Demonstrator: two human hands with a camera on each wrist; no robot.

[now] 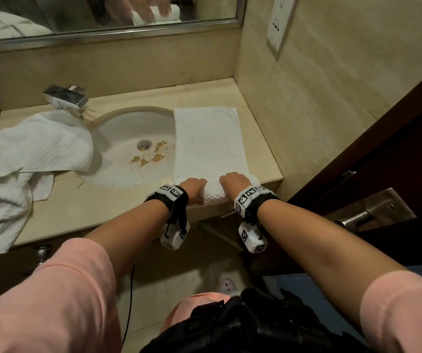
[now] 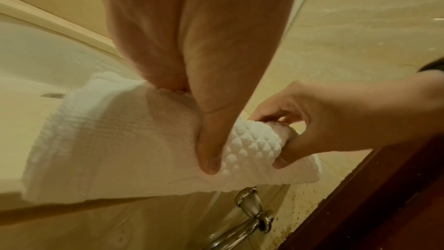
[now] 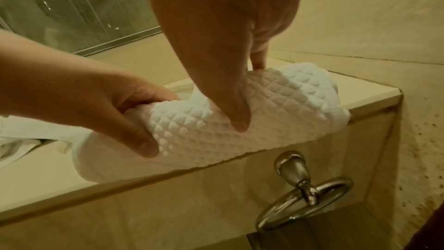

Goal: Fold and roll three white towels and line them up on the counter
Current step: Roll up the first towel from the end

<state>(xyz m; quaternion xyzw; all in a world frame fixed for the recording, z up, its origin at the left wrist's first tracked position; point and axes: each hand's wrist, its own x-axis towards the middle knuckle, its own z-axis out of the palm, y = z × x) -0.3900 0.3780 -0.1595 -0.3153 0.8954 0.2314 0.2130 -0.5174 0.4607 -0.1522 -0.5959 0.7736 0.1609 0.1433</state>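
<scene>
Both hands, left (image 1: 194, 187) and right (image 1: 233, 181), clutch the towel (image 1: 208, 141) roll at the tabletop (image 1: 260, 138) front edge. Uneven pushing could cone the roll, or drop it off the edge, I'd judge

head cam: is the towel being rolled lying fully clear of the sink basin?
No, the folded towel overhangs the right rim of the sink along its left edge.
</scene>
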